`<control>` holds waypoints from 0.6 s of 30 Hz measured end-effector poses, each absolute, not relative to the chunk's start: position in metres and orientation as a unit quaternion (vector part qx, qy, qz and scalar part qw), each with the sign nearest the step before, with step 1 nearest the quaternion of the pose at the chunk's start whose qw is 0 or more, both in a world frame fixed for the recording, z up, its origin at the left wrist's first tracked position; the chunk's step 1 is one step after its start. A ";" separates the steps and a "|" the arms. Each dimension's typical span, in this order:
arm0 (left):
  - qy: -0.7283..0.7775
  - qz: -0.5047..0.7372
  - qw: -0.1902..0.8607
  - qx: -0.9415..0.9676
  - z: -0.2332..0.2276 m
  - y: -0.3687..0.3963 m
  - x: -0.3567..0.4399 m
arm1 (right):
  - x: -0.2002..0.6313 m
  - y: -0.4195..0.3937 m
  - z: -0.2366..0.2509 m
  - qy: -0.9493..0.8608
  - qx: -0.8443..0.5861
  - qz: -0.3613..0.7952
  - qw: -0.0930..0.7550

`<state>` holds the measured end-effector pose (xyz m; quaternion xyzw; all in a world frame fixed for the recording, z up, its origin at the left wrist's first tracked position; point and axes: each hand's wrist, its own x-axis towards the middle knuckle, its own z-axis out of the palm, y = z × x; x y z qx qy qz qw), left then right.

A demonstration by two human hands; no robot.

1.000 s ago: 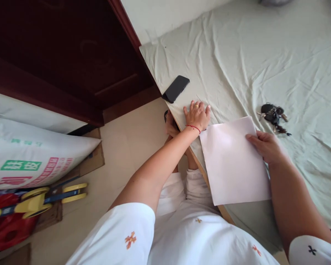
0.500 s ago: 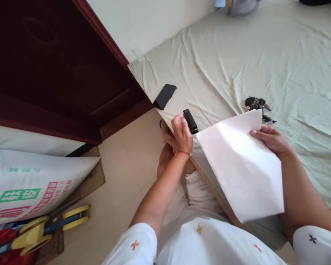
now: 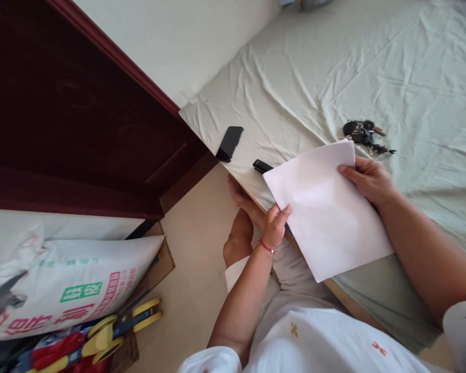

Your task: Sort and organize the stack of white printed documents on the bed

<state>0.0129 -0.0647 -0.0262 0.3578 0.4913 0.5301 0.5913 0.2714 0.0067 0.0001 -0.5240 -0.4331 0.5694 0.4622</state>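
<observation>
Over bed edge – plain white paper (image 3: 326, 207), flat, both hands.

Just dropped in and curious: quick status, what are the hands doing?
Left hand and right hand both grip the white paper. Paper raised over bed edge. Black stapler partly behind it; keys nearby.

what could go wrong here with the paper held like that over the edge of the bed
The paper is held only at its two edges, by the left hand and the right hand, so it may sag or crease in the middle.

The stapler lies near the bed edge, partly hidden behind the paper; a sweep of the sheet could knock it to the floor.

The phone sits right at the corner and might slide off if the bedsheet is tugged.
</observation>
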 end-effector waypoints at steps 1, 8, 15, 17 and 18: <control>0.492 0.504 0.602 0.377 -0.026 -0.064 0.011 | 0.271 0.007 0.000 -0.433 -0.523 0.565 0.469; 0.495 0.548 0.598 0.310 -0.026 -0.056 0.009 | 0.281 0.011 0.002 -0.397 -0.471 0.623 0.482; 0.494 0.581 0.574 0.298 -0.019 -0.056 0.013 | 0.282 0.014 0.003 -0.455 -0.509 0.602 0.413; 0.491 0.577 0.580 0.300 -0.019 -0.059 0.012 | 0.281 0.014 0.000 -0.454 -0.525 0.583 0.423; 0.492 0.573 0.583 0.299 -0.020 -0.060 0.011 | 0.280 0.015 -0.001 -0.453 -0.530 0.575 0.428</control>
